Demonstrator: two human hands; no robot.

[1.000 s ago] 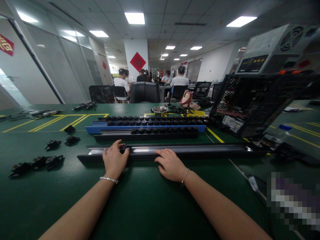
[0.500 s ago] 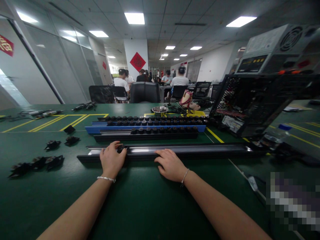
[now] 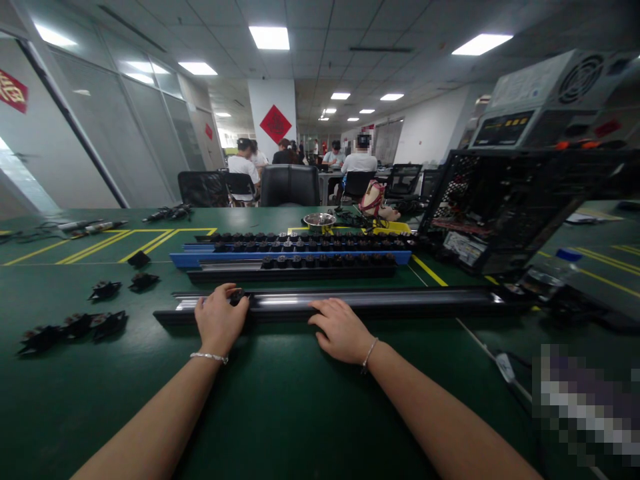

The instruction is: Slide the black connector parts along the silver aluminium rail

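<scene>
While one small black round-topped piece (image 3: 239, 297) is pinched between the thumb and fingers of the left hand (image 3: 219, 320) in the channel of one long black rail with a shiny silver strip (image 3: 400, 303), the right hand (image 3: 344, 331) is laid at the same rail, its fingers loosely spread and nothing held. Six loose black angular pieces (image 3: 144, 281) are scattered on the green tabletop (image 3: 280, 413) to the left, three of them bunched together. Beyond the long rail, three rows of black round pieces (image 3: 297, 263) are seen, one rail there being blue (image 3: 300, 256); their exact number cannot be told. One shallow metal bowl (image 3: 320, 219) is placed behind the rows, and one open black computer case (image 3: 495, 207) is stood to the right.
</scene>
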